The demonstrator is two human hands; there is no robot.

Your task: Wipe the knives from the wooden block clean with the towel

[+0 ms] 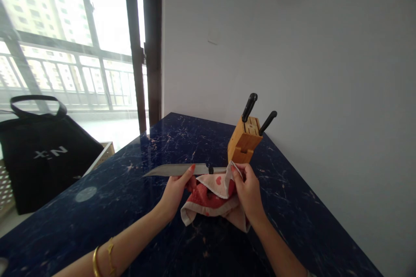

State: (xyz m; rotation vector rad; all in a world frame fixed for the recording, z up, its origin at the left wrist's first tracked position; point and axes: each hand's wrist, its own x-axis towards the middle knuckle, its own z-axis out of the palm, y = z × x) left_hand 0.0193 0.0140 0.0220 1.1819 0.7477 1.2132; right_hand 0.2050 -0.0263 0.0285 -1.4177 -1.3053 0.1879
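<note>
A long kitchen knife (177,169) is held level above the table, its tip pointing left. My left hand (178,187) is closed on the blade near the handle end, thumb on top. My right hand (247,186) pinches a red and cream cloth (211,199) with a heart pattern around the knife's handle end, which the cloth partly covers. The rest of the cloth hangs in folds below the knife, between both hands. Just beyond my right hand stands a wooden knife block (244,140), with two black-handled knives (250,106) in its slots.
The dark blue marbled table (130,190) runs back to a grey wall (276,43). A black bag (48,151) rests on a light perforated crate (105,151) left of the table. Behind it is a large window (81,30) with dark frames.
</note>
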